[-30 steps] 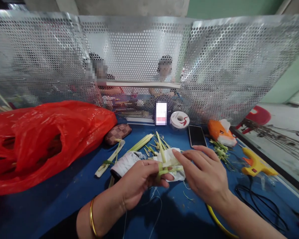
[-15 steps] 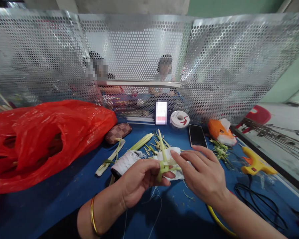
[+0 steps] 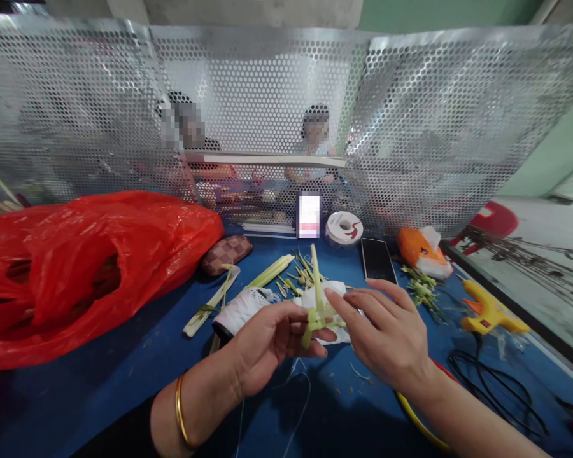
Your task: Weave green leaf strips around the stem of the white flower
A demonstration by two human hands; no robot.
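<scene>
My left hand [image 3: 267, 346] pinches a small knot of folded green leaf strips [image 3: 318, 314] above the blue table [image 3: 124, 375]; one strip sticks up from the knot. My right hand [image 3: 386, 337] reaches in from the right, its fingertips closed on the same strips. Just behind the knot lie a white crumpled cloth [image 3: 332, 296] and a spool of white thread [image 3: 241, 310]. Thin thread trails down below my hands.
A big red plastic bag [image 3: 76, 267] fills the left. Loose leaf strips [image 3: 267, 273], a checkered pouch [image 3: 226, 251], a tape roll [image 3: 344, 229], a black phone [image 3: 376, 259], an orange-white object [image 3: 423, 251] and a yellow glue gun [image 3: 489, 315] with black cable lie around. Two people sit behind the perforated metal screen [image 3: 410, 127].
The upright strip has swung a little to the right and stands taller. My hands have shifted only slightly around the knot.
</scene>
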